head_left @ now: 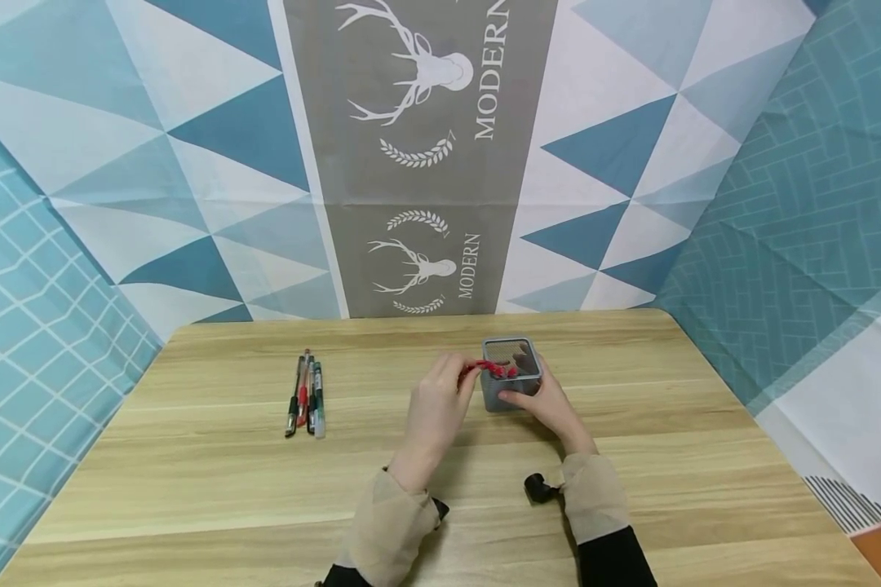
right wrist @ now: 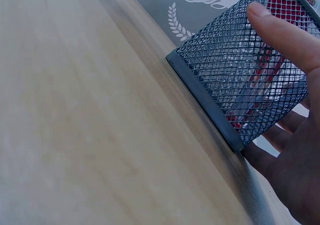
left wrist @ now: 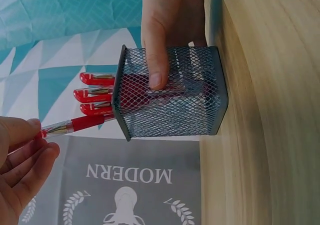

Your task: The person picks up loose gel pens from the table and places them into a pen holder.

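A grey metal mesh pen holder (head_left: 495, 398) stands upright on the table, right of centre. My right hand (head_left: 554, 408) grips it from the right, and the thumb lies across the mesh in both wrist views. My left hand (head_left: 433, 408) pinches one end of a red gel pen (left wrist: 86, 122); the pen's other end is inside the holder's mouth. Several other red pens (left wrist: 96, 91) stand in the holder with their ends sticking out above the rim. Through the mesh in the right wrist view, parts of the red pens (right wrist: 265, 67) show faintly.
To the left on the wooden table (head_left: 213, 473) lies a row of several pens, among them a red pen (head_left: 303, 395), a black pen (head_left: 293, 408) and a pen with a green tint (head_left: 319, 399). A patterned cloth (head_left: 426, 179) hangs behind the table's back edge.
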Action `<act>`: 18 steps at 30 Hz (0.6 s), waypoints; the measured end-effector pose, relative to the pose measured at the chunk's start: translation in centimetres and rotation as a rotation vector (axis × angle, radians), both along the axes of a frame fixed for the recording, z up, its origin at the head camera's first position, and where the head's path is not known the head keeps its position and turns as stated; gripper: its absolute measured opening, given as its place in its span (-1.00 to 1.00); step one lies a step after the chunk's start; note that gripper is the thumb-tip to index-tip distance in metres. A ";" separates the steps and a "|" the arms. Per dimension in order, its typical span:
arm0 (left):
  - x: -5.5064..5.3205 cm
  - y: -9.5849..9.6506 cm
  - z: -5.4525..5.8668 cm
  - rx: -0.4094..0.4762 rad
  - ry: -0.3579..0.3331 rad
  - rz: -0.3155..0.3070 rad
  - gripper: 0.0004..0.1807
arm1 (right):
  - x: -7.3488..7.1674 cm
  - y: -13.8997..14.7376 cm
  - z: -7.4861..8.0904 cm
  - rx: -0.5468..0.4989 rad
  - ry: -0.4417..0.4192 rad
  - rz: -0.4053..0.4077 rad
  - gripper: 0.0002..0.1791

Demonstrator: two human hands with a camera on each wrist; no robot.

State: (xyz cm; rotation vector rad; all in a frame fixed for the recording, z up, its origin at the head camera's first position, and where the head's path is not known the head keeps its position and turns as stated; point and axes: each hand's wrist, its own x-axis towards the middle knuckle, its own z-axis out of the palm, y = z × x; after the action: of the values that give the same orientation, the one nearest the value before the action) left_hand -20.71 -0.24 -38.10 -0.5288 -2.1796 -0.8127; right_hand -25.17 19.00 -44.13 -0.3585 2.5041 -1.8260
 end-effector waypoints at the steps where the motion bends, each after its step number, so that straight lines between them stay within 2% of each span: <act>1: -0.1 0.1 0.0 -0.002 0.000 0.001 -0.92 | 0.0 0.0 0.0 0.000 -0.002 0.000 -0.02; 11: -0.7 0.3 -0.6 -0.008 -0.011 -0.008 -0.90 | 0.0 -0.3 0.2 0.010 0.002 0.001 -0.02; 18: -1.4 0.5 -0.2 -0.060 -0.029 -0.010 -0.93 | 0.1 -0.1 0.1 -0.008 0.012 0.007 -0.03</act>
State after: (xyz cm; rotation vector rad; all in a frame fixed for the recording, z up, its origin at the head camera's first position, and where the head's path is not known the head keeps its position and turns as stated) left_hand -22.10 0.21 -38.33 -0.5613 -2.2355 -0.7668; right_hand -25.03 18.93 -44.03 -0.3795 2.5003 -1.8374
